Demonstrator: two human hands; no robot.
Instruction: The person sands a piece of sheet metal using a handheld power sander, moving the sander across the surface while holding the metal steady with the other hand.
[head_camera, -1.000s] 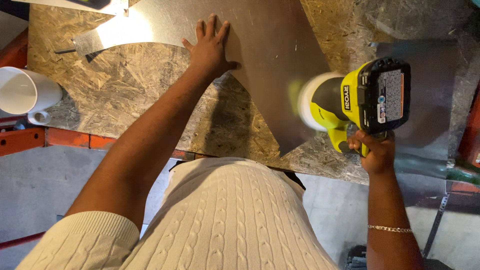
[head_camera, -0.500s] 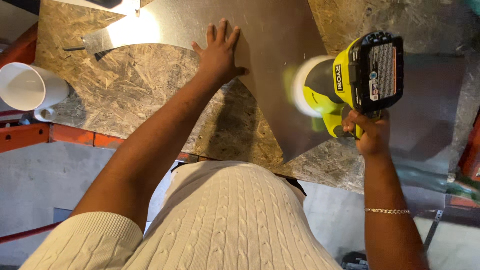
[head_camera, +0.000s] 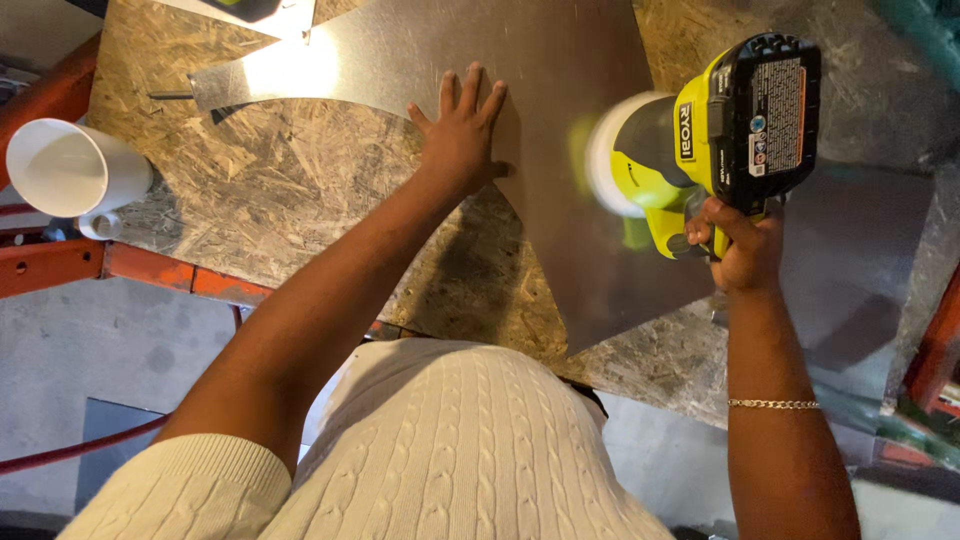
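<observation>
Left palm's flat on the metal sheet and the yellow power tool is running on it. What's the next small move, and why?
Probably sweep the yellow power tool slowly along the metal sheet. The left hand lies flat on the sheet, the right hand grips the handle, and the tool's blurred white head is on the sheet.

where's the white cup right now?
In the head view, the white cup sits at the far left, at the left edge of the chipboard bench, beside the orange rail and apart from the left hand.

Warmly lit from above; strong glare on metal sheet (head_camera: 300, 70), motion-blurred spinning pad (head_camera: 610, 155), soft shadows under arms.
</observation>
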